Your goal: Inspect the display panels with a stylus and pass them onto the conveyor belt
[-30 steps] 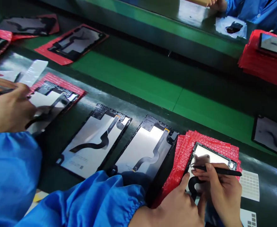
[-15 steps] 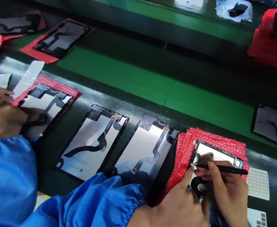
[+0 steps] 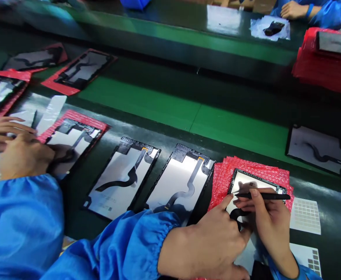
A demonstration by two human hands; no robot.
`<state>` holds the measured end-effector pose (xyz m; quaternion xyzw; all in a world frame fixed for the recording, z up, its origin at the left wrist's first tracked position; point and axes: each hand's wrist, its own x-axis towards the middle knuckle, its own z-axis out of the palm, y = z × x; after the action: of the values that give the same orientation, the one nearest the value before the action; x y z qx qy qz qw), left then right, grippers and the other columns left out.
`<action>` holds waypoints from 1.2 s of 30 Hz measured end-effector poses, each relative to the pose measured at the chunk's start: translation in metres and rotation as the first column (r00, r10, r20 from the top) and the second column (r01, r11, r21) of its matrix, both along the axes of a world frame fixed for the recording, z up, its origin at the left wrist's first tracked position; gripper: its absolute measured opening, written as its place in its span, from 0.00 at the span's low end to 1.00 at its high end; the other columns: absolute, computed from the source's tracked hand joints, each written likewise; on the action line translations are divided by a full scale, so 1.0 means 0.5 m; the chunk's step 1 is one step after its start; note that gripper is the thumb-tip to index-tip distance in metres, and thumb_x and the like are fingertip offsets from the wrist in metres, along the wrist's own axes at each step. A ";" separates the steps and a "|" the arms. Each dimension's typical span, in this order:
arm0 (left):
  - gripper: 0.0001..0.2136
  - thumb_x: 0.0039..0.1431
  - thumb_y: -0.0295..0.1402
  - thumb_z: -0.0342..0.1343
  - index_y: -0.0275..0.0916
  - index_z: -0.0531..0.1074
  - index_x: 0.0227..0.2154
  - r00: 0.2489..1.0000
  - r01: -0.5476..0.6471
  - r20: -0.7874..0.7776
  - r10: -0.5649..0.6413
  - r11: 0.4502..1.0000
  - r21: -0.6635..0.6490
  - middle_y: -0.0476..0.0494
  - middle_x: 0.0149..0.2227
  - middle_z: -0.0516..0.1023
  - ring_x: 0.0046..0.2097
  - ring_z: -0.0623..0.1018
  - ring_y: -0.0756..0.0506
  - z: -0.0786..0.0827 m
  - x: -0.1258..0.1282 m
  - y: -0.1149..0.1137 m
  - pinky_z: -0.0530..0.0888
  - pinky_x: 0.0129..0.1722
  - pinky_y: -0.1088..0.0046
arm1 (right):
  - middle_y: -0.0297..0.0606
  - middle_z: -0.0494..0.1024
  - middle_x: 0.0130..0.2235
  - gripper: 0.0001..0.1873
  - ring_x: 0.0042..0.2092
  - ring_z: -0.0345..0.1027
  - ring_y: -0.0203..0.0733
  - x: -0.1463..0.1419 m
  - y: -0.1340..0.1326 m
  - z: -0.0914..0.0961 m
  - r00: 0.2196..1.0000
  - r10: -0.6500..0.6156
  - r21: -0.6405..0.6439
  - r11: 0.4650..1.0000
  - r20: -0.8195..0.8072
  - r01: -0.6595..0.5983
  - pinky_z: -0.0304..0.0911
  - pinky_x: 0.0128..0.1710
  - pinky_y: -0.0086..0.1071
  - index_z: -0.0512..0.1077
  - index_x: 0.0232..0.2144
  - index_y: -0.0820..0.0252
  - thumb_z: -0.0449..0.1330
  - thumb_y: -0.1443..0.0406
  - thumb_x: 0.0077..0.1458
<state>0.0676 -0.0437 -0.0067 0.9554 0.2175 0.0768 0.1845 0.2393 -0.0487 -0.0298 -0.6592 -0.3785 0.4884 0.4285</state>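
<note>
A phone or tablet display panel (image 3: 259,179) with a black frame lies on a stack of red bubble-wrap bags (image 3: 221,177). Over its left edge my left hand (image 3: 202,241) reaches, the index finger stretched out to the frame and other fingers apart. My right hand (image 3: 275,221) grips black tweezers (image 3: 271,196) almost level above the panel, their tip close to my left index fingertip. Both hands cover the panel's lower part. Whether the tip holds anything is too small to tell. To the left lie two more display panels (image 3: 185,175), each with a dark flex cable.
Sheets of small square stickers (image 3: 306,216) lie at the right. A co-worker's hands (image 3: 25,155) work at another panel at left. Beyond runs a green belt (image 3: 159,105) with panels on it. A red bag stack (image 3: 310,66) and another person's hand (image 3: 294,9) are at the back right.
The view has shifted, showing more of the far bench and another person's hand. My hands and the tweezers keep nearly the same place over the panel.
</note>
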 end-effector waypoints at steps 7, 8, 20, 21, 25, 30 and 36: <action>0.14 0.74 0.41 0.50 0.39 0.76 0.37 0.889 -0.450 -0.187 0.419 0.876 -0.174 0.43 0.31 0.83 0.31 0.83 0.40 0.024 -0.057 0.013 0.74 0.34 0.64 | 0.46 0.84 0.27 0.24 0.25 0.81 0.49 0.070 -0.029 0.007 0.995 -0.094 0.153 0.984 -0.031 0.097 0.80 0.27 0.33 0.76 0.35 0.61 0.70 0.45 0.60; 0.14 0.74 0.41 0.50 0.38 0.76 0.39 0.838 -0.528 -0.263 0.477 0.830 -0.178 0.41 0.33 0.83 0.32 0.84 0.38 0.018 -0.067 0.011 0.72 0.32 0.64 | 0.46 0.84 0.27 0.25 0.26 0.81 0.49 0.086 -0.038 0.001 0.994 -0.112 0.155 0.981 -0.017 0.114 0.80 0.27 0.33 0.76 0.36 0.61 0.70 0.45 0.60; 0.11 0.73 0.31 0.44 0.40 0.68 0.35 0.815 -0.575 -0.253 0.522 0.781 -0.243 0.42 0.37 0.77 0.36 0.78 0.42 0.010 -0.049 -0.001 0.71 0.39 0.64 | 0.46 0.85 0.30 0.26 0.31 0.83 0.49 0.128 -0.075 -0.115 0.987 -0.150 0.273 0.949 -0.052 0.159 0.79 0.33 0.32 0.73 0.42 0.63 0.69 0.45 0.61; 0.10 0.73 0.31 0.45 0.40 0.67 0.35 0.829 -0.559 -0.181 0.529 0.769 -0.309 0.43 0.37 0.75 0.36 0.76 0.44 0.010 -0.047 -0.003 0.70 0.39 0.66 | 0.47 0.85 0.30 0.27 0.32 0.83 0.49 0.128 -0.076 -0.120 0.986 -0.154 0.272 0.948 -0.058 0.164 0.79 0.34 0.33 0.73 0.42 0.63 0.69 0.44 0.61; 0.09 0.63 0.32 0.55 0.43 0.59 0.32 0.743 -0.447 0.128 0.657 0.630 -0.635 0.54 0.30 0.65 0.31 0.65 0.49 -0.022 -0.036 -0.011 0.65 0.32 0.72 | 0.47 0.85 0.30 0.29 0.33 0.84 0.51 0.125 -0.074 -0.121 0.984 -0.145 0.227 0.960 -0.101 0.164 0.80 0.35 0.35 0.73 0.41 0.63 0.69 0.43 0.60; 0.16 0.58 0.36 0.60 0.44 0.54 0.31 0.605 -0.379 0.294 0.740 0.592 -0.711 0.57 0.29 0.58 0.30 0.61 0.52 -0.060 -0.036 0.065 0.64 0.31 0.76 | 0.46 0.83 0.25 0.31 0.24 0.80 0.54 0.167 -0.026 -0.006 0.957 -0.175 0.231 0.946 -0.230 0.229 0.77 0.24 0.37 0.73 0.38 0.62 0.73 0.41 0.53; 0.10 0.66 0.36 0.62 0.39 0.65 0.37 0.382 -0.473 0.298 0.875 0.461 -0.751 0.55 0.30 0.67 0.28 0.68 0.53 -0.021 -0.045 0.404 0.70 0.29 0.76 | 0.34 0.82 0.23 0.48 0.22 0.78 0.48 0.251 0.060 0.263 0.943 -0.296 0.714 0.626 -0.154 0.313 0.79 0.29 0.41 0.53 0.75 0.58 0.68 0.50 0.63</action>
<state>0.0454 0.1582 -0.0174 0.5712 0.5399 0.4115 0.4614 0.3648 -0.0189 0.1016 -0.4824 -0.4198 0.2245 0.7353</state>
